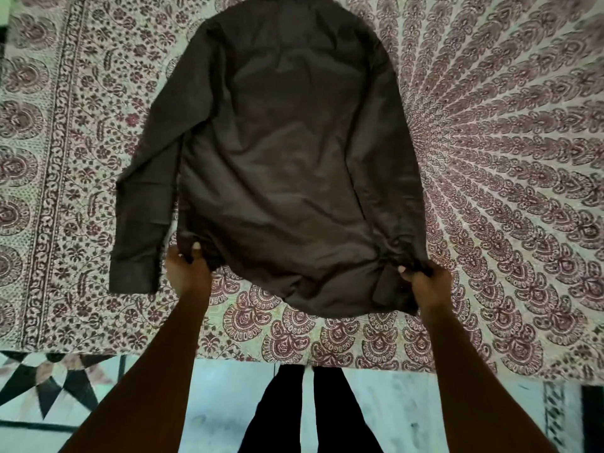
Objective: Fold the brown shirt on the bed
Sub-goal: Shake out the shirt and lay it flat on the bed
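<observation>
The brown shirt point(294, 158) covers the middle of the bed point(506, 158), its left sleeve point(147, 197) spread outward. Bare patterned bedcover lies open on both sides and along the near edge.

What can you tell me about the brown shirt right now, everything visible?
The brown shirt is dark, long-sleeved and looks like thin woven cloth, lightly creased. It lies spread on the patterned bedspread, plain side up, collar end away from the person at the frame's top, hem nearest. One sleeve lies straight along its left side, cuff flat; the other is tucked near the right hem. The left hand and right hand each grip a bunched hem corner.
</observation>
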